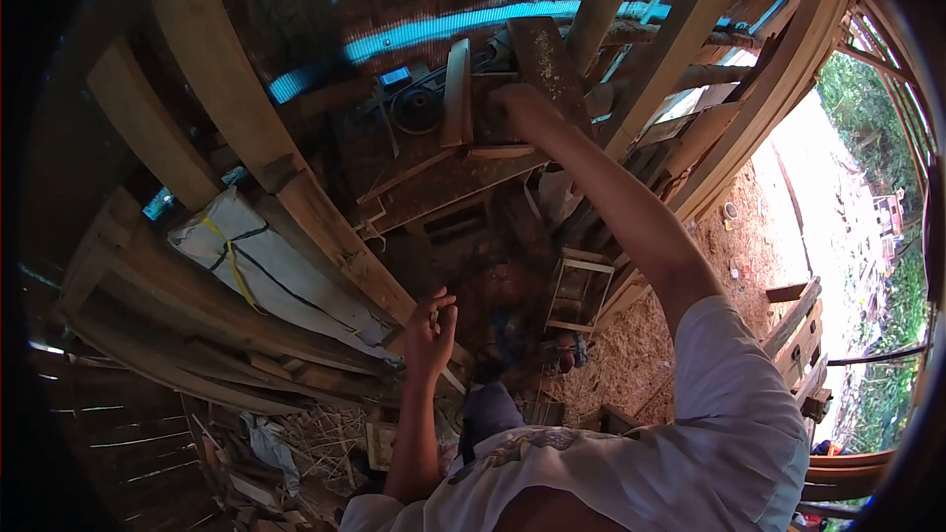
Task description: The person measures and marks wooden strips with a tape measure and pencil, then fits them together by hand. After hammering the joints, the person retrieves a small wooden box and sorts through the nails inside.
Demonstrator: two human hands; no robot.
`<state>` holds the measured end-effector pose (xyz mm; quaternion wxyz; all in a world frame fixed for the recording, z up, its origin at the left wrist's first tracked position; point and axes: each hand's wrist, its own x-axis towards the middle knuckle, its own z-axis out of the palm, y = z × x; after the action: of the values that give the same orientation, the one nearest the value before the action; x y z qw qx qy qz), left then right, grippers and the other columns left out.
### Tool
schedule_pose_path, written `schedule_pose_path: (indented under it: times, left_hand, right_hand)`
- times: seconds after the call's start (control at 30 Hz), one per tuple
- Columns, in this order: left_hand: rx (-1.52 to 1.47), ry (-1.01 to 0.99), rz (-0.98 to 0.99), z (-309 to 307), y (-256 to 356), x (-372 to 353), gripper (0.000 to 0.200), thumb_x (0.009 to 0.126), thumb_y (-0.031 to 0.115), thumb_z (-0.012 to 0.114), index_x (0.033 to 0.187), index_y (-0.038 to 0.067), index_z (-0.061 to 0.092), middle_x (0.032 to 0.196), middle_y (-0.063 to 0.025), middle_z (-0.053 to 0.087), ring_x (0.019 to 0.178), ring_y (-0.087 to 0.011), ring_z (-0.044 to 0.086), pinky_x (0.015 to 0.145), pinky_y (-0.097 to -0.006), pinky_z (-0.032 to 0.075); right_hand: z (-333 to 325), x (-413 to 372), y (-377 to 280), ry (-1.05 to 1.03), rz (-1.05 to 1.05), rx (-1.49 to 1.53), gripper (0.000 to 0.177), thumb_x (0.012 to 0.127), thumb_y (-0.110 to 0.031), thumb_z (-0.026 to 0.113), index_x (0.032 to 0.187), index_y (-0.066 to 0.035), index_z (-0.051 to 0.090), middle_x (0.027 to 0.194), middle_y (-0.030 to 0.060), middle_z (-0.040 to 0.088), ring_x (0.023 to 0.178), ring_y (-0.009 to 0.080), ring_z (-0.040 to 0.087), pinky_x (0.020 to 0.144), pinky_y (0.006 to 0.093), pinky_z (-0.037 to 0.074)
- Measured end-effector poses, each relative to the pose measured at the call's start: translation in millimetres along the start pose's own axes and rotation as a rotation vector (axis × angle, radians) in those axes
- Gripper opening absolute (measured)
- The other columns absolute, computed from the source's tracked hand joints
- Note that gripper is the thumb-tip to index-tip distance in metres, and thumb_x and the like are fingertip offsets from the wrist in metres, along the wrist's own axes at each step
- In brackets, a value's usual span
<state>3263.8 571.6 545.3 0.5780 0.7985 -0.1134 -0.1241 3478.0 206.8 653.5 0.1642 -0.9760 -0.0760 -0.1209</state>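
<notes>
My right hand point(514, 110) reaches forward onto the cluttered wooden workbench point(434, 199), over its dark back part. The fingers are in shadow, and what they touch or hold cannot be made out. Just left of it a pale wooden board point(457, 94) stands upright beside a round dark wheel-like part point(418, 109). A dark speckled board point(544, 59) leans behind the hand. My left hand point(434, 323) is raised at the lower middle, beside a long plank point(340, 241), its fingers partly curled and apart, with nothing in them.
Long planks point(212, 49) lean at the left, near a white wrapped bundle point(271, 261) with a yellow strap. More timber point(769, 89) stands at the right. A small wooden frame point(579, 291) sits below the bench. Wood shavings point(641, 355) cover the floor at right.
</notes>
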Motion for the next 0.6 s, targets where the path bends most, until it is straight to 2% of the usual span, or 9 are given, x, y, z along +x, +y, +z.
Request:
schedule_pose_path:
  times: [0.03,0.13,0.23,0.3,0.33,0.43,0.53,0.6]
  left_hand:
    - [0.006,0.002,-0.014,-1.9,0.3,-0.7,0.024,0.102,0.019,0.068,0.121,0.006,0.071,0.132,-0.0061,0.071,0.069,-0.0081,0.052,0.063,-0.0267,0.046]
    - [0.029,0.012,-0.018,-10.7,-2.1,-3.3,0.024,0.102,0.019,0.068,0.122,0.007,0.07,0.132,-0.0063,0.071,0.08,-0.0092,0.06,0.064,-0.0266,0.047]
    - [0.044,0.017,0.007,-14.6,-11.3,-3.1,0.025,0.103,0.021,0.067,0.123,0.007,0.07,0.134,-0.0065,0.07,0.094,-0.0116,0.066,0.066,-0.0268,0.048]
    - [0.036,0.006,-0.037,-17.5,-7.9,-2.2,0.025,0.103,0.021,0.067,0.123,0.007,0.07,0.134,-0.0067,0.07,0.103,-0.0135,0.068,0.067,-0.0269,0.049]
    - [0.031,0.009,-0.031,-17.2,-7.7,-1.4,0.025,0.103,0.021,0.067,0.123,0.007,0.07,0.135,-0.0068,0.069,0.103,-0.0138,0.068,0.068,-0.0273,0.049]
    - [0.014,0.011,-0.033,-16.4,-7.0,-0.6,0.024,0.103,0.021,0.067,0.123,0.007,0.07,0.136,-0.0077,0.069,0.104,-0.0153,0.068,0.072,-0.0285,0.051]
    - [0.007,0.004,-0.048,-15.3,-7.7,-1.4,0.024,0.103,0.021,0.066,0.122,0.006,0.071,0.137,-0.0093,0.068,0.108,-0.0182,0.069,0.077,-0.0305,0.053]
    - [0.028,0.006,-0.03,-13.3,-12.5,-2.4,0.024,0.104,0.021,0.066,0.121,0.005,0.071,0.139,-0.0105,0.067,0.11,-0.0201,0.069,0.08,-0.0321,0.054]
  right_hand:
    - [-9.4,1.5,1.2,0.011,0.016,0.047,0.018,0.081,-0.004,0.07,0.097,-0.007,0.076,0.096,0.0155,0.074,0.09,0.0365,0.072,0.082,0.0444,0.057]
    - [-30.8,7.0,6.7,0.092,0.056,0.117,0.021,0.081,-0.004,0.072,0.102,-0.008,0.078,0.094,0.0131,0.075,0.086,0.0295,0.074,0.08,0.0396,0.059]
    - [-44.7,14.9,13.3,0.097,0.087,0.258,0.021,0.082,-0.01,0.076,0.103,-0.01,0.079,0.096,0.0138,0.077,0.087,0.0301,0.075,0.078,0.0412,0.059]
    - [-48.2,16.5,13.4,0.063,0.11,0.25,0.022,0.083,-0.006,0.075,0.105,-0.008,0.078,0.099,0.0109,0.077,0.09,0.0237,0.075,0.082,0.0373,0.059]
    - [-49.3,17.4,12.8,0.045,0.12,0.246,0.023,0.084,-0.004,0.075,0.106,-0.007,0.078,0.1,0.0094,0.077,0.091,0.0204,0.075,0.084,0.0353,0.059]
    - [-48.0,18.4,11.2,-0.008,0.179,0.296,0.023,0.083,-0.001,0.073,0.105,-0.006,0.077,0.102,0.0103,0.077,0.095,0.0207,0.075,0.085,0.035,0.058]
    - [-37.3,19.8,18.6,-0.008,0.107,0.219,0.027,0.084,0.003,0.07,0.108,-0.006,0.077,0.106,0.011,0.077,0.1,0.0209,0.074,0.088,0.0349,0.058]
    - [-28.1,17.2,21.5,0.02,0.056,0.274,0.031,0.084,0.005,0.068,0.111,-0.006,0.076,0.11,0.0117,0.076,0.102,0.0215,0.073,0.09,0.0353,0.057]
